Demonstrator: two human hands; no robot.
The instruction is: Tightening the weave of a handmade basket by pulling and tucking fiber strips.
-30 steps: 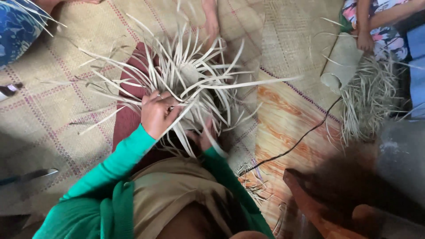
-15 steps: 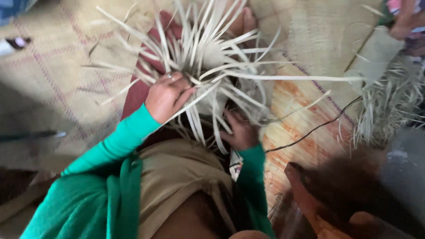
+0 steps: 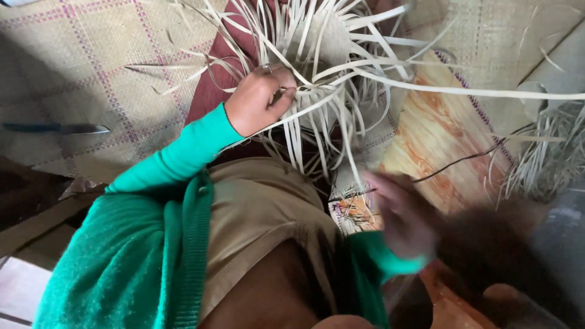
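A half-woven piece of pale flat strips [image 3: 323, 42] lies on a dark red cloth [image 3: 210, 91], its loose ends fanning out on all sides. My left hand [image 3: 262, 100], in a green sleeve, is closed around a bunch of these strips at the near edge of the weave. My right hand [image 3: 399, 213] is blurred and hovers low at the right, off the weave, fingers spread and holding nothing. One long strip [image 3: 487, 92] runs out to the right edge.
A woven mat with pink lines [image 3: 79, 55] covers the floor. A knife [image 3: 58, 128] lies on it at the left. A heap of loose strips [image 3: 548, 158] sits at the right, with a black cable [image 3: 463, 159] across an orange patterned sheet [image 3: 439, 131].
My right hand has let go of the strips and pulled back toward my body. My left hand keeps its hold, and the view has shifted closer to the weave.
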